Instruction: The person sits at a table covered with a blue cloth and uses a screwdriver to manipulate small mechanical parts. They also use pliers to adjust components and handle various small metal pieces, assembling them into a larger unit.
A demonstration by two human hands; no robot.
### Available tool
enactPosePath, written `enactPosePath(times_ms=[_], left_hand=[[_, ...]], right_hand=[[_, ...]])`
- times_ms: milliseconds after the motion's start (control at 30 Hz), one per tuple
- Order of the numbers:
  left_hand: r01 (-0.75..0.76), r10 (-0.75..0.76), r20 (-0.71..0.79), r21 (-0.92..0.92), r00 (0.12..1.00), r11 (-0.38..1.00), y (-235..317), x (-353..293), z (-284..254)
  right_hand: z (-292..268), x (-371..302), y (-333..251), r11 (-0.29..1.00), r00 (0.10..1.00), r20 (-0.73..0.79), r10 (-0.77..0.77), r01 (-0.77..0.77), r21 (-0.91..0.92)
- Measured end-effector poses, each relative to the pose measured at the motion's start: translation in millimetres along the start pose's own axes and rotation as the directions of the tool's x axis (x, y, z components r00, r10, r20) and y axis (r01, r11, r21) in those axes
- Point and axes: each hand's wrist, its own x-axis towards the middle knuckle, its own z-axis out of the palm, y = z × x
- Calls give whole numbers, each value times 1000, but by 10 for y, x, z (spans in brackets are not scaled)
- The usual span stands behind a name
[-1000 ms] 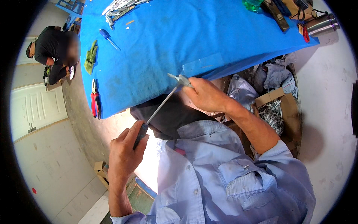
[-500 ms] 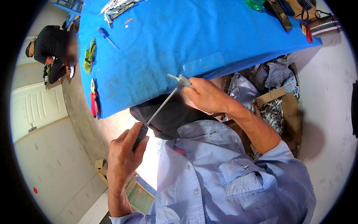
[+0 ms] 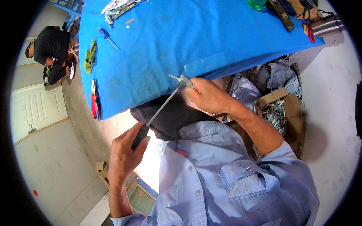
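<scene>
My left hand (image 3: 126, 150) is closed round the dark handle of a screwdriver (image 3: 163, 109). Its long metal shaft slants up and away to the right. At the shaft's far end, my right hand (image 3: 210, 95) grips a small grey metal part (image 3: 185, 81) with a thin prong sticking out to the left. The screwdriver's tip meets this part, though the exact contact is too small to make out. Both hands are in front of my body, near the close edge of the blue-covered table (image 3: 158, 49).
On the table lie red-handled pliers (image 3: 95, 100), a green cloth (image 3: 89, 57), a blue screwdriver (image 3: 108, 37) and a pile of metal parts (image 3: 117, 9). A cardboard box of metal pieces (image 3: 294, 116) stands below right. A person in black (image 3: 51, 47) crouches at far left.
My left hand has shifted slightly on the screwdriver, its fingers loosening so more of the handle shows. My right hand and the metal part stay nearly still.
</scene>
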Motion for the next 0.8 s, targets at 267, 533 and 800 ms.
enactPosePath(times_ms=[267,533,800], left_hand=[[-92,112,-40,331,993,939,174,-79,-22],[-54,59,-35,123,998,991,71,-36,-15],[-9,9,0,2,1000,1000,-8,4,-4]], right_hand=[[-34,0,-33,1000,1000,-3,3,-3,22],[-13,4,16,1000,1000,20,5,-6,13],[9,-4,32,1000,1000,1,2,-2,5]])
